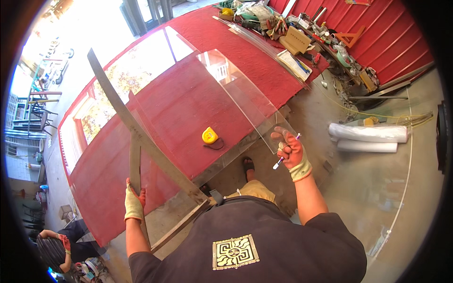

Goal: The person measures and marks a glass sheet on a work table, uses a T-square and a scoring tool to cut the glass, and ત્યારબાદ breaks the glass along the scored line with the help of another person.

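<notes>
My left hand (134, 202), in a red-and-cream work glove, is closed around the brace of a large wooden T-square (137, 127). Its long blade slants across a clear glass sheet (184, 120) on the red-covered table (203, 28). The crosspiece rests close to my body, by the table's near edge. My right hand (291, 153), gloved alike, is raised off the table's near right corner. Between its fingers is a slim purple-and-white pen-like tool (278, 163). A yellow tape measure (209, 136) with a dark strap lies on the glass between my hands.
Gloves, a cardboard piece (296, 40) and a notepad (293, 64) crowd the table's far right. Plastic-wrapped rolls (368, 137) lie on the floor at right, near a yellow cord. Another person (66, 245) holds a dark coil at lower left. Metal frames (28, 113) stand at far left.
</notes>
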{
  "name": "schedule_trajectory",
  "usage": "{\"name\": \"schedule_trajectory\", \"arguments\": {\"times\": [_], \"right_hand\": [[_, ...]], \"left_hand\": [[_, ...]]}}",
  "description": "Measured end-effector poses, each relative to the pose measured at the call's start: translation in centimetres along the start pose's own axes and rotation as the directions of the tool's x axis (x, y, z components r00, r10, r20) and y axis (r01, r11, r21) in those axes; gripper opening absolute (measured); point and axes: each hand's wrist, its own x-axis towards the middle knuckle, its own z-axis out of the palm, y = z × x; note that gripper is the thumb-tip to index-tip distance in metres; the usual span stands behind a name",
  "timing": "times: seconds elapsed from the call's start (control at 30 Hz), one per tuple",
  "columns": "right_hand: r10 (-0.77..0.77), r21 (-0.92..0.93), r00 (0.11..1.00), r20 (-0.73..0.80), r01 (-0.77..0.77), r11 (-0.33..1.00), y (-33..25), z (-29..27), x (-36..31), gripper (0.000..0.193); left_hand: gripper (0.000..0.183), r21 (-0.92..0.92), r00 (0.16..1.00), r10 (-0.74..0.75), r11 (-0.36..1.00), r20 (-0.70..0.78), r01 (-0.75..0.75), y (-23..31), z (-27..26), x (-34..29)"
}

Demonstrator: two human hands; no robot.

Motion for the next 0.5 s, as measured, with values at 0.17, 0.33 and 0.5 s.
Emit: {"name": "schedule_trajectory", "arguments": {"times": [0.17,0.33,0.5], "right_hand": [[-0.012,-0.002,0.999,0.042,0.012,1.000,-6.3,-6.6,8.1,0.044],[0.015,0.071,1.000,0.014,-0.016,0.997,-9.9,-11.7,16.5,0.038],[0.015,0.098,1.000,0.020,-0.016,0.995,-11.5,-13.0,20.4,0.037]], "left_hand": [[0.095,0.141,0.992,0.011,0.990,-0.128,0.008,6.0,0.0,-2.8],[0.094,0.208,0.982,-0.179,0.960,-0.066,0.189,14.4,-0.8,-7.8],[0.093,0.227,0.952,-0.292,0.925,-0.093,0.306,18.2,0.1,-13.4]]}}
